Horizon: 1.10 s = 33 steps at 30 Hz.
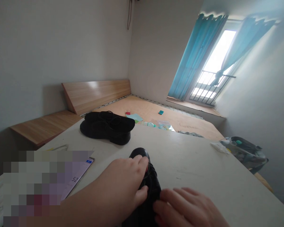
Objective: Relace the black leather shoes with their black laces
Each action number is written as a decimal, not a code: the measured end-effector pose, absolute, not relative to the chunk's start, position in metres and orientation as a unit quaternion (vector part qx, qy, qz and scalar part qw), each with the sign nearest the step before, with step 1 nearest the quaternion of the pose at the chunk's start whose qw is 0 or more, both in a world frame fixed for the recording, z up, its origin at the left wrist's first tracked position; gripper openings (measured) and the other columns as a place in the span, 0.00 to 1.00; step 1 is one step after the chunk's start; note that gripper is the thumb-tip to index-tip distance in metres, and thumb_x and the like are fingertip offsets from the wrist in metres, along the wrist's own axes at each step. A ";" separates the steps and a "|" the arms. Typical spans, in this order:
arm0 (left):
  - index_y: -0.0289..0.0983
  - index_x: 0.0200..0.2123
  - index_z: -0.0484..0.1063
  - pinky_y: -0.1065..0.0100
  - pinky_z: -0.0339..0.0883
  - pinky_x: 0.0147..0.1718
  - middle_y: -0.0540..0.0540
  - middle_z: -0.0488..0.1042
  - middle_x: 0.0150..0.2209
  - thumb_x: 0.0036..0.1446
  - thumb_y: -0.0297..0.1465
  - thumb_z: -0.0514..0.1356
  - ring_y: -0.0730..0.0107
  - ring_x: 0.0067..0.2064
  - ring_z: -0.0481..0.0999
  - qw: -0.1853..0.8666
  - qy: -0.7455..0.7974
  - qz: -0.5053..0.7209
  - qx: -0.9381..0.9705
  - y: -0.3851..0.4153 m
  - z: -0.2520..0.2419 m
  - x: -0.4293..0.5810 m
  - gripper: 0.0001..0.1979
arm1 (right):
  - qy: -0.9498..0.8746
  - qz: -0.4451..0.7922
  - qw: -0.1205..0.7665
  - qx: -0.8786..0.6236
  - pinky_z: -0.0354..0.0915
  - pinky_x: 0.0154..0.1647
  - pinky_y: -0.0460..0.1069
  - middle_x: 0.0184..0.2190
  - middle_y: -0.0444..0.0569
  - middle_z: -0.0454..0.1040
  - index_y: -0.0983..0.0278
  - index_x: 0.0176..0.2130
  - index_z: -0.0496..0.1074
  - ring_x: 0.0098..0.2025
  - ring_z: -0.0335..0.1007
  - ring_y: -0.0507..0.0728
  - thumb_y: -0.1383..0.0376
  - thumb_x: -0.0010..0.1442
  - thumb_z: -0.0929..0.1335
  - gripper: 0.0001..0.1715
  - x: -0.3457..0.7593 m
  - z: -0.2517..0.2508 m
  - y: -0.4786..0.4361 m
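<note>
A black lace-up shoe [140, 153] lies before me on the white table [180, 160], its toe pointing away and its near end cut off by the frame's lower edge. Over its front and laces curls my left hand [129, 173], thumb and fingers bent around the lacing. A dark loop of lace shows between them. At the shoe's right side is my right hand [186, 205], closed, with its bent fingertips against the upper; part of its grip is hidden. Farther off to the left, a second black shoe [106, 127] stands on the tabletop, its laces tied in a bow.
A phone [79, 175], partly covered by a pixelated patch, lies left of my forearm. White tissue [219, 147] rests at the right table edge, by a grey bag [246, 154]. Beyond the table, a bed [137, 104] holds small packets and plastic wrappers.
</note>
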<state>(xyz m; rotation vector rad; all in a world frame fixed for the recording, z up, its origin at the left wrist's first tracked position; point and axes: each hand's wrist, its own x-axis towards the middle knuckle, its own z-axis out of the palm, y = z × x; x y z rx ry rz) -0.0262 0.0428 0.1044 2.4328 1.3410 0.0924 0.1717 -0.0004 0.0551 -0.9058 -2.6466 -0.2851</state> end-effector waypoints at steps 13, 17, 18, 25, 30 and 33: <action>0.39 0.41 0.73 0.59 0.70 0.37 0.44 0.75 0.41 0.55 0.32 0.57 0.55 0.41 0.77 0.170 0.451 0.022 0.876 0.047 0.099 -0.026 0.10 | -0.938 -0.022 0.183 -0.293 0.58 0.27 0.48 0.28 0.43 0.74 0.62 0.28 0.68 0.28 0.66 0.52 0.65 0.68 0.63 0.15 0.158 0.085 0.028; 0.39 0.40 0.74 0.58 0.70 0.35 0.44 0.74 0.41 0.56 0.31 0.57 0.54 0.40 0.77 0.178 0.457 0.005 0.872 0.048 0.102 -0.022 0.09 | -0.897 0.208 0.248 -0.300 0.65 0.30 0.45 0.28 0.43 0.73 0.61 0.34 0.68 0.30 0.69 0.50 0.65 0.69 0.63 0.10 0.175 0.110 0.020; 0.39 0.40 0.74 0.58 0.71 0.36 0.43 0.74 0.42 0.56 0.31 0.57 0.54 0.40 0.77 0.181 0.459 -0.004 0.870 0.048 0.102 -0.021 0.10 | -0.872 0.260 0.285 -0.300 0.66 0.29 0.44 0.27 0.42 0.72 0.60 0.34 0.68 0.29 0.69 0.50 0.63 0.69 0.63 0.09 0.181 0.115 0.017; 0.39 0.39 0.75 0.57 0.67 0.49 0.42 0.70 0.49 0.57 0.28 0.56 0.55 0.50 0.71 0.224 0.441 0.024 0.869 0.050 0.097 -0.016 0.09 | -0.768 0.262 0.454 -0.367 0.67 0.29 0.46 0.26 0.41 0.70 0.56 0.35 0.72 0.28 0.68 0.51 0.58 0.67 0.65 0.10 0.207 0.124 0.024; 0.40 0.35 0.71 0.62 0.63 0.49 0.48 0.68 0.46 0.56 0.28 0.57 0.63 0.48 0.68 0.332 0.411 0.119 0.841 0.049 0.100 -0.016 0.04 | -0.837 0.252 0.203 -0.441 0.68 0.42 0.48 0.39 0.43 0.76 0.57 0.42 0.73 0.41 0.73 0.53 0.61 0.68 0.63 0.09 0.197 0.114 0.045; 0.41 0.34 0.65 0.69 0.65 0.38 0.53 0.68 0.36 0.56 0.32 0.55 0.70 0.37 0.68 0.438 0.398 0.166 0.788 0.048 0.105 -0.020 0.03 | -0.859 0.246 0.119 -0.432 0.68 0.46 0.49 0.42 0.42 0.75 0.56 0.45 0.72 0.45 0.72 0.54 0.62 0.64 0.69 0.08 0.190 0.105 0.047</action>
